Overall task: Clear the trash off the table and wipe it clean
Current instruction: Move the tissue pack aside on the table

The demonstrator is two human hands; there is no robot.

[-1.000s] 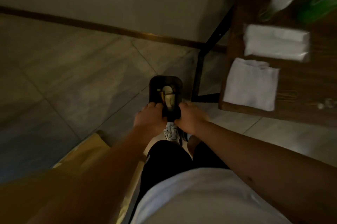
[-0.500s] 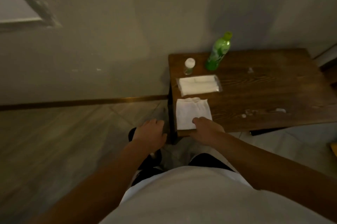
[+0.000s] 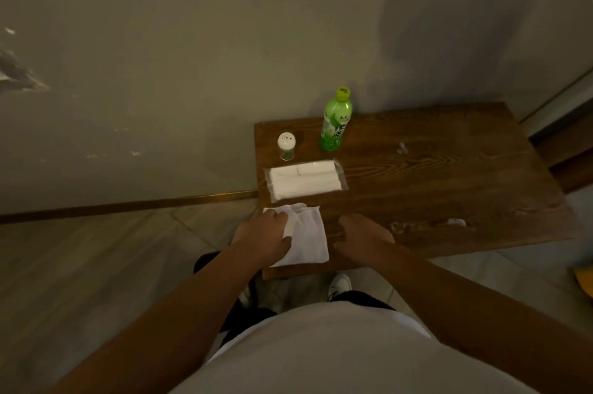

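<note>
Left hand [image 3: 263, 241] gripping cloth [image 3: 305, 238] on counter [image 3: 449, 188]. Right hand [image 3: 361, 239] curled on counter beside cloth, holding nothing visible. Scraps [image 3: 455, 222] nearby.

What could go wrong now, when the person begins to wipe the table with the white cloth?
1. The green bottle and the small shaker stand upright near the back edge; a wide sweep may knock them over.
2. The white scraps lie near the front edge of the table, so the cloth under the left hand may push them onto the floor.
3. The tissue pack blocks the wiping path.
</note>
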